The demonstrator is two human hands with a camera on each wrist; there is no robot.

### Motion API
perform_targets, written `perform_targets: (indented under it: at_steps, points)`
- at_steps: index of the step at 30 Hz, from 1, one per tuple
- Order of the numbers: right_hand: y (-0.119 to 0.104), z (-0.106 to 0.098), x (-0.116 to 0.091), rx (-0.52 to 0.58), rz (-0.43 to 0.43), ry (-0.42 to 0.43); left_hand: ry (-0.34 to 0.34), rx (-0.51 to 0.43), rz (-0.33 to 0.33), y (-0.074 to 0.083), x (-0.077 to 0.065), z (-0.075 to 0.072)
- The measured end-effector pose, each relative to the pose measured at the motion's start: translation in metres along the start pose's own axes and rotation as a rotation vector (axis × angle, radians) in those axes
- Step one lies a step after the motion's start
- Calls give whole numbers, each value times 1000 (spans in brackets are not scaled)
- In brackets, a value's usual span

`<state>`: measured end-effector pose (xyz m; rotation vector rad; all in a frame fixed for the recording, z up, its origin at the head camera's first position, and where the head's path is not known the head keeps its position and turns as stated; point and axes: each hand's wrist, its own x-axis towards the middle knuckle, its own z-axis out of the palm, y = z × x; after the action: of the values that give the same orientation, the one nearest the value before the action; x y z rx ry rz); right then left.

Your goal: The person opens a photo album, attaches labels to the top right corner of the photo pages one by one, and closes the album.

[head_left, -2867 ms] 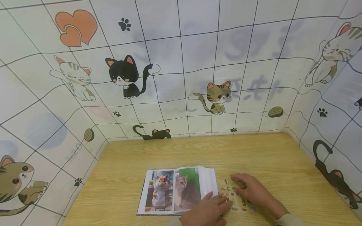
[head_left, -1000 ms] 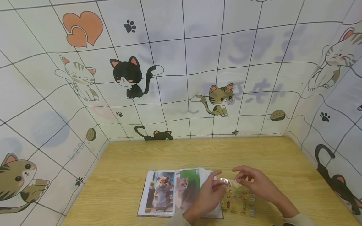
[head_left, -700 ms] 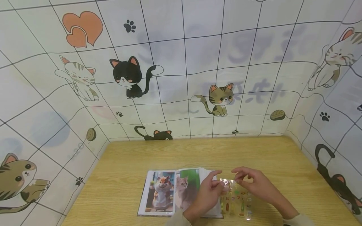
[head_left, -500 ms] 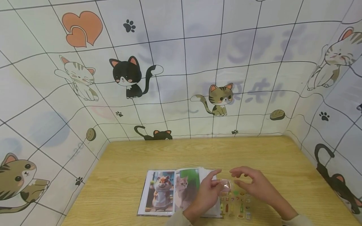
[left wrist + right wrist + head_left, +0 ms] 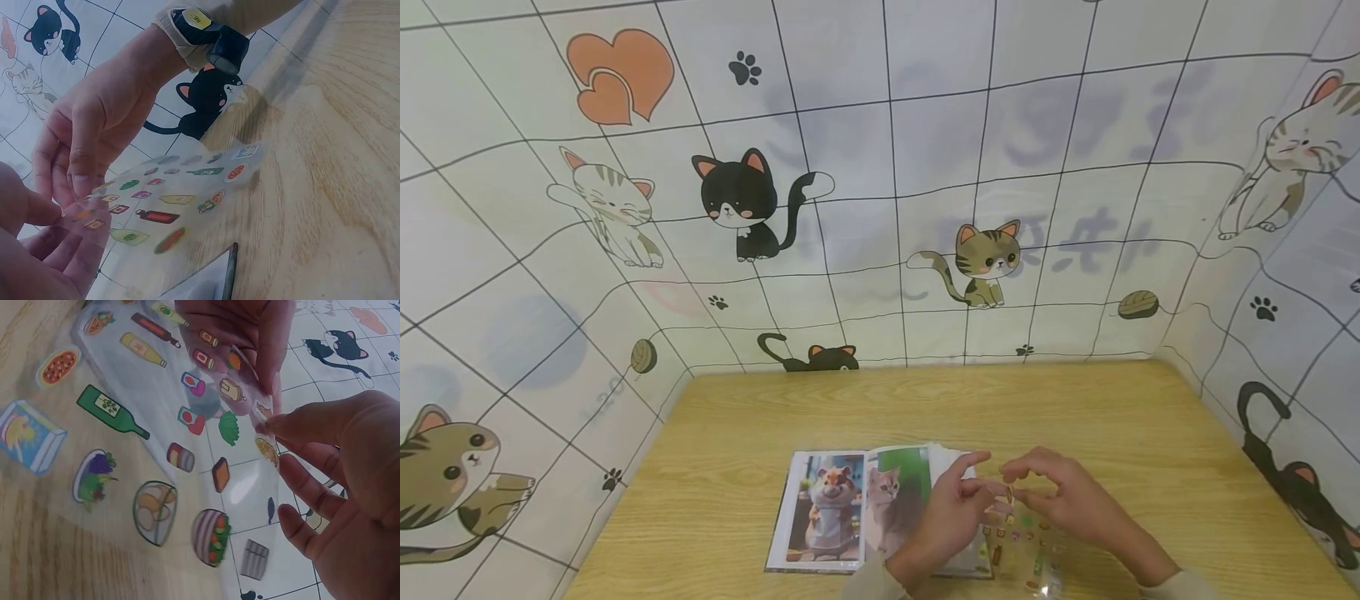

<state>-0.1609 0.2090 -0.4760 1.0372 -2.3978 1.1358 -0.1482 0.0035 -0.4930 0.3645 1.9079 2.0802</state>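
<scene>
A clear sticker sheet (image 5: 250, 494) printed with small food and bottle pictures is raised and tilted off the table, its lower part hanging down. My left hand (image 5: 951, 512) grips its upper edge, thumb on one face and fingers behind, as the left wrist view shows with the left hand (image 5: 37, 244) in front. Opposite, my right hand (image 5: 1075, 500) pinches the same edge at a small sticker (image 5: 262, 409). The right wrist view has the right hand (image 5: 350, 481) with thumb and index finger meeting there. Whether that sticker's edge has lifted I cannot tell.
An open photo album (image 5: 777, 533) lies left of the sheet, showing a hamster picture (image 5: 829, 508) and a cat picture (image 5: 883, 504); my left forearm covers its right side. The wooden table (image 5: 880, 408) meets cat-printed walls (image 5: 850, 167) at the back and sides.
The left hand has come from lying flat by the album to holding the sheet, now raised and bent. The right hand let go of the edge, then moved left and pinched it again.
</scene>
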Motion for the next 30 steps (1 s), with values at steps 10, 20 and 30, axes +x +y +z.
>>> perform_targets:
  at_steps: [10,20,30]
  points:
    - [6,5,-4,-35,-50,37,-22,37,21,0,1,-1]
    - [6,6,-4,-86,-98,106,35,-62,-22,0,3,3]
    - [10,8,-7,-116,-78,143,86,-146,-91,-2,5,2]
